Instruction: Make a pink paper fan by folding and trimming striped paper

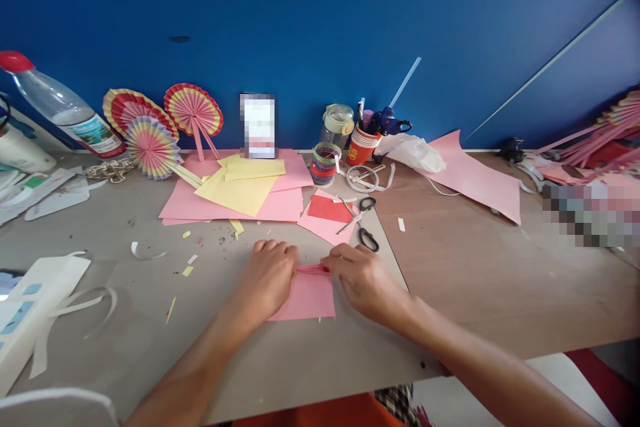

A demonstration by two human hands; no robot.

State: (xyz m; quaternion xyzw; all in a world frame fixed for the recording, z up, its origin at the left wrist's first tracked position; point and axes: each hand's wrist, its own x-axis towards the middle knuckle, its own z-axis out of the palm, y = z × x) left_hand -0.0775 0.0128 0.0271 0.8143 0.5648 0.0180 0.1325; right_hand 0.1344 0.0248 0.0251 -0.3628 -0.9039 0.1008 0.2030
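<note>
Between my two hands a sheet of pink paper (307, 297) lies on the table, its far edge gathered into narrow folds. My left hand (271, 273) is closed over the left end of the folds, knuckles up. At the right end, my right hand (359, 275) pinches the same folded edge. Just beyond the hands are black-handled scissors (369, 240), partly over a red piece of paper (327, 209) on a pink one. Yellow sheets (237, 190) rest on larger pink sheets (173, 203) farther back.
Pleated paper fans (193, 110) lean at the back left near a plastic bottle (83, 120). A phone (258, 125) stands against the blue wall. Behind the scissors are a jar (337, 123), a red cup of tools (361, 148) and a tape roll (363, 179). Paper scraps (187, 271) dot the left side.
</note>
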